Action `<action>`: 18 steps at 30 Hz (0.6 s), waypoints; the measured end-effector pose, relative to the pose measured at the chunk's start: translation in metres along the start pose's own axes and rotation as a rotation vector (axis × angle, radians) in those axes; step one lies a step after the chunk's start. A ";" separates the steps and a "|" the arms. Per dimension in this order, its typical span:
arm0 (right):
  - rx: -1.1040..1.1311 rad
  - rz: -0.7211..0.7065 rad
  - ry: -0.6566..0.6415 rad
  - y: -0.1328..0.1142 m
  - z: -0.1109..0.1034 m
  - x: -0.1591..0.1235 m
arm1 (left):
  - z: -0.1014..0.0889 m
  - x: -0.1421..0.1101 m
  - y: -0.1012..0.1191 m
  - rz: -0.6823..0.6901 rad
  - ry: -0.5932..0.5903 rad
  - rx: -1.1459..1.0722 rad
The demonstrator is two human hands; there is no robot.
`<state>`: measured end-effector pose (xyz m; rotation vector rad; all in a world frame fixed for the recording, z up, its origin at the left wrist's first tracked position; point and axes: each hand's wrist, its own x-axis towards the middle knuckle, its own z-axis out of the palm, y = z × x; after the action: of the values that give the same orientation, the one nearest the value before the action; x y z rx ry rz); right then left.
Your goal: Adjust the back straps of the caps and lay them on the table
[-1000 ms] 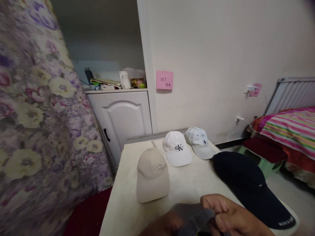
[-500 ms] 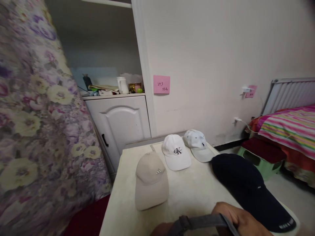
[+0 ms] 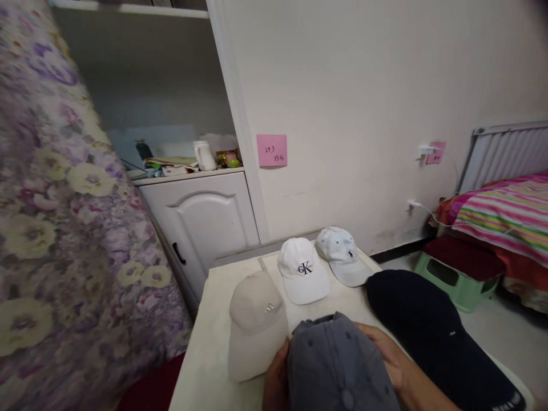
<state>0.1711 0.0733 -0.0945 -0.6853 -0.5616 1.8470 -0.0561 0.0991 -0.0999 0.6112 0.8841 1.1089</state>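
Note:
A grey-blue baseball cap point(image 3: 340, 365) is held between my two hands at the bottom of the view, its crown towards me. My left hand point(image 3: 277, 374) grips its left side, and my right hand point(image 3: 387, 357) wraps round the right side. Part of each hand is hidden by the cap. Just left of it lies a beige cap point(image 3: 257, 328) with a small metal logo. Behind are a white cap point(image 3: 303, 271) with black letters and a pale blue cap point(image 3: 342, 255). To the right rests a large dark navy cap point(image 3: 428, 331).
The caps lie on a cream-covered table point(image 3: 214, 319). A flowered curtain point(image 3: 85, 228) hangs at left beside a white cabinet point(image 3: 205, 217). A green stool point(image 3: 460, 268) and a bed point(image 3: 509, 200) stand at right. Pink notes point(image 3: 272, 150) are on the wall.
The grey-blue cap has come up into view and turned: before, mainly its strap and buckle showed, now its crown does. Both hands now show at its sides. The view has shifted slightly.

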 end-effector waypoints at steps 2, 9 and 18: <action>0.070 0.041 -0.018 0.005 -0.016 0.015 | -0.004 0.012 -0.009 0.030 0.086 0.017; 0.280 0.123 -0.085 0.023 -0.026 0.018 | -0.021 0.028 -0.025 0.099 0.266 0.063; 0.322 -0.224 -0.043 0.053 -0.047 0.059 | -0.025 0.041 -0.041 0.220 0.347 0.119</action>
<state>0.1502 0.1131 -0.1753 -0.3534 -0.3408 1.6928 -0.0494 0.1229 -0.1573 0.6352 1.2087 1.3946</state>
